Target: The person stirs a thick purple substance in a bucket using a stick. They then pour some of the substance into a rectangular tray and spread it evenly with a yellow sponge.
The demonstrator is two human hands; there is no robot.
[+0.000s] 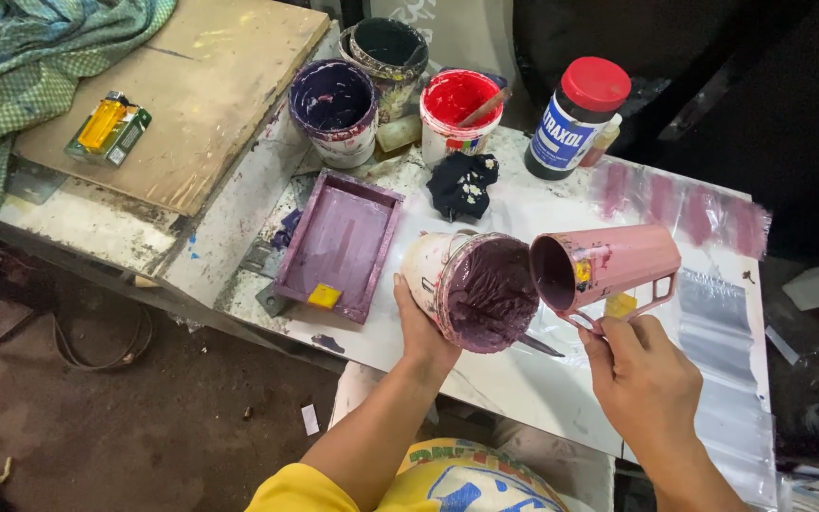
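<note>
At frame centre, above the paint-smeared tabletop [523,379], the left hand [421,327] is gripping a tilted white plastic tub of thick purple paint [471,289]. The right hand [642,374] is grasping the handle of a pink metal cup [604,265]. Both likely feel slippery; the full tub probably heavy, best held round its wall.

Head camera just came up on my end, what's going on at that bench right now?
A person is working with purple paint. The left hand tips a white tub of purple paint on its side, mouth toward the camera. The right hand holds a pink cup by its handle, also tipped, its mouth beside the tub's. Nothing is visibly pouring. A purple tray, a purple tub and a red tub sit on the worktable.
</note>
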